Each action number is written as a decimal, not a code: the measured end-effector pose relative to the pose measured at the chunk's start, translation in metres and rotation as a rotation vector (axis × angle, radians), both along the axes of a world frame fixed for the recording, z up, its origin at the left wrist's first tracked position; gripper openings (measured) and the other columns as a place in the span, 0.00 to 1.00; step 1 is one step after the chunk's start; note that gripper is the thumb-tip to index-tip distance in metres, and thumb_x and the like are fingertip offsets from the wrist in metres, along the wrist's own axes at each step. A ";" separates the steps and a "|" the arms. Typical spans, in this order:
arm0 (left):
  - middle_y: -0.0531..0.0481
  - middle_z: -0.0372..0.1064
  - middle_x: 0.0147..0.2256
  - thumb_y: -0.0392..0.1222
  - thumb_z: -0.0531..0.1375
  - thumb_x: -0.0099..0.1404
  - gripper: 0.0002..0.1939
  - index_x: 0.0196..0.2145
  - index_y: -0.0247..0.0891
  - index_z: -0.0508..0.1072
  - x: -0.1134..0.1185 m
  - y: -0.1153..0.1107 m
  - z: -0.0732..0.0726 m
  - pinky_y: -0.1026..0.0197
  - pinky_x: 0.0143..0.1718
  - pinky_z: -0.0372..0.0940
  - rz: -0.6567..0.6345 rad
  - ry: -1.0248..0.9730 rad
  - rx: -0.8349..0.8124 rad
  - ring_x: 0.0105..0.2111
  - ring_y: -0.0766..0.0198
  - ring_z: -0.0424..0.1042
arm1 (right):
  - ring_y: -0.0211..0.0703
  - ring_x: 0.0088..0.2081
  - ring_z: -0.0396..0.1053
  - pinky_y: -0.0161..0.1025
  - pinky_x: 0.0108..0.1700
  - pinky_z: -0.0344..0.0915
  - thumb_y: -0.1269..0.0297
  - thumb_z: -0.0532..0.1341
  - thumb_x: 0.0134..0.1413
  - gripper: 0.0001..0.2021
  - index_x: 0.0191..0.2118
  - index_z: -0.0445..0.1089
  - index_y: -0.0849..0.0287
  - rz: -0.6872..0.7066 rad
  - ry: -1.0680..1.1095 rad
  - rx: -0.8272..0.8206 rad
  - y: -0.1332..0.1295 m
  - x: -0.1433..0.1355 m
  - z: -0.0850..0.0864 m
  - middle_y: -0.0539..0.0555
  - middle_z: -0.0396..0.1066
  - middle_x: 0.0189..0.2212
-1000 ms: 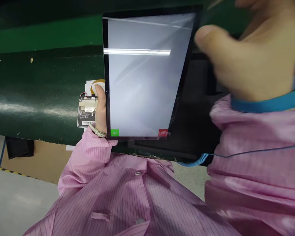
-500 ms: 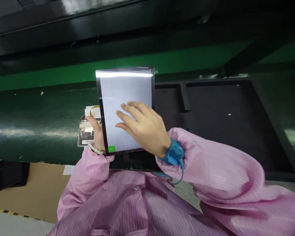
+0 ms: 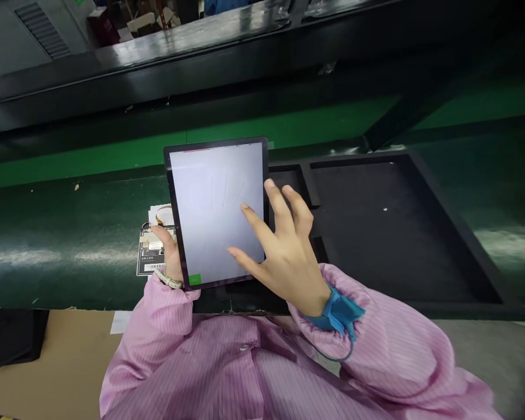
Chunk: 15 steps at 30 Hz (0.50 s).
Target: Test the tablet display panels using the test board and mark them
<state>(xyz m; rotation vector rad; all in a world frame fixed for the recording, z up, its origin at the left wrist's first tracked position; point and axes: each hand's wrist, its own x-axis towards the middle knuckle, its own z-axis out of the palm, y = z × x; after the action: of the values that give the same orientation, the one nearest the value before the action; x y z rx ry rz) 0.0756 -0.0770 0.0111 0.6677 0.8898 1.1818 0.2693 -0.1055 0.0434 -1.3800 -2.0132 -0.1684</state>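
Observation:
A tablet (image 3: 214,204) with a lit, nearly white screen is held up over the bench, tilted toward me. Thin dark strokes run across the screen, and a green square shows in its lower left corner. My left hand (image 3: 171,259) grips the tablet's left edge; its thumb shows and the other fingers are hidden behind. A circuit board with a battery label (image 3: 151,256) and an orange ribbon cable (image 3: 160,216) sits beside that thumb; whether it hangs from the tablet I cannot tell. Over the screen's right side my right hand (image 3: 284,251) spreads its fingers, holding nothing.
A black foam tray (image 3: 402,233) with recesses lies on the green bench (image 3: 70,233) at right. A small white speck (image 3: 385,209) is in it. A dark rail (image 3: 157,70) crosses behind. Black trays (image 3: 15,338) and brown board (image 3: 70,361) lie below left.
My right hand has moved right across the screen, its fingers now spread wider. The view has tilted up a little, and the glare on the screen's top has gone. Dark strokes stand out more clearly.

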 end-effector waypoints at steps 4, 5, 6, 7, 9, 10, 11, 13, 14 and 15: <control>0.46 0.78 0.50 0.85 0.39 0.58 0.53 0.62 0.46 0.70 -0.002 0.000 -0.003 0.50 0.60 0.67 -0.044 -0.010 -0.029 0.62 0.47 0.68 | 0.69 0.73 0.43 0.66 0.70 0.52 0.41 0.64 0.56 0.45 0.71 0.51 0.61 0.039 0.020 -0.020 0.007 -0.012 0.012 0.68 0.45 0.72; 0.46 0.78 0.51 0.85 0.39 0.58 0.53 0.62 0.46 0.70 -0.002 0.001 -0.004 0.49 0.61 0.67 -0.046 -0.010 -0.037 0.63 0.47 0.67 | 0.69 0.73 0.43 0.65 0.71 0.52 0.39 0.65 0.54 0.49 0.72 0.49 0.62 0.068 0.011 -0.042 0.013 -0.015 0.015 0.69 0.45 0.72; 0.46 0.77 0.52 0.85 0.40 0.59 0.52 0.63 0.45 0.69 -0.002 0.001 -0.004 0.49 0.61 0.66 -0.042 -0.009 -0.042 0.63 0.47 0.67 | 0.69 0.73 0.43 0.65 0.71 0.52 0.37 0.66 0.51 0.51 0.72 0.49 0.63 0.095 -0.002 -0.062 0.018 -0.019 0.018 0.69 0.45 0.72; 0.46 0.77 0.53 0.84 0.40 0.59 0.52 0.63 0.45 0.69 -0.002 0.002 -0.004 0.49 0.62 0.66 -0.036 -0.009 -0.048 0.64 0.47 0.66 | 0.70 0.73 0.43 0.64 0.71 0.53 0.37 0.67 0.49 0.53 0.72 0.50 0.63 0.118 -0.021 -0.078 0.024 -0.022 0.019 0.70 0.45 0.72; 0.46 0.75 0.55 0.83 0.39 0.61 0.51 0.64 0.45 0.68 0.001 0.003 0.000 0.49 0.63 0.65 -0.024 -0.022 -0.061 0.65 0.47 0.65 | 0.70 0.72 0.48 0.64 0.69 0.57 0.38 0.68 0.49 0.51 0.71 0.54 0.64 0.149 -0.072 -0.079 0.031 -0.028 0.018 0.71 0.48 0.71; 0.46 0.75 0.56 0.83 0.38 0.61 0.51 0.64 0.45 0.68 0.003 0.003 0.003 0.50 0.63 0.65 -0.020 -0.042 -0.065 0.65 0.48 0.65 | 0.69 0.70 0.53 0.63 0.67 0.60 0.41 0.68 0.52 0.46 0.69 0.58 0.64 0.158 -0.097 -0.056 0.033 -0.031 0.016 0.70 0.52 0.70; 0.46 0.74 0.57 0.82 0.37 0.62 0.50 0.64 0.45 0.68 0.006 0.003 0.006 0.50 0.63 0.65 -0.018 -0.071 -0.072 0.65 0.48 0.64 | 0.67 0.68 0.58 0.60 0.66 0.63 0.47 0.67 0.56 0.38 0.66 0.63 0.64 0.160 -0.116 -0.016 0.032 -0.033 0.013 0.68 0.58 0.68; 0.46 0.73 0.57 0.82 0.36 0.62 0.51 0.64 0.45 0.67 0.011 0.004 0.013 0.50 0.63 0.65 -0.015 -0.123 -0.109 0.66 0.48 0.64 | 0.58 0.61 0.67 0.52 0.61 0.69 0.61 0.63 0.63 0.20 0.58 0.71 0.63 0.158 -0.128 0.090 0.029 -0.035 0.005 0.62 0.69 0.61; 0.46 0.74 0.57 0.82 0.35 0.62 0.51 0.64 0.44 0.67 0.013 0.004 0.015 0.50 0.63 0.66 -0.009 -0.133 -0.139 0.66 0.48 0.64 | 0.54 0.58 0.70 0.47 0.58 0.71 0.68 0.60 0.65 0.15 0.55 0.74 0.62 0.158 -0.117 0.136 0.026 -0.035 0.002 0.60 0.73 0.57; 0.45 0.74 0.56 0.83 0.35 0.61 0.52 0.64 0.43 0.68 0.015 0.004 0.016 0.50 0.62 0.66 -0.001 -0.130 -0.172 0.65 0.48 0.64 | 0.50 0.55 0.71 0.44 0.56 0.72 0.72 0.58 0.65 0.14 0.52 0.75 0.62 0.157 -0.089 0.162 0.023 -0.034 -0.002 0.58 0.75 0.54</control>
<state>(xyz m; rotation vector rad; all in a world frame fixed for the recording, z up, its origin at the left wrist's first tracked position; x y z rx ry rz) 0.0903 -0.0727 0.0276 0.4464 0.8699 1.1205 0.2351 -0.0823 0.0413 -1.1273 -2.1208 -0.3191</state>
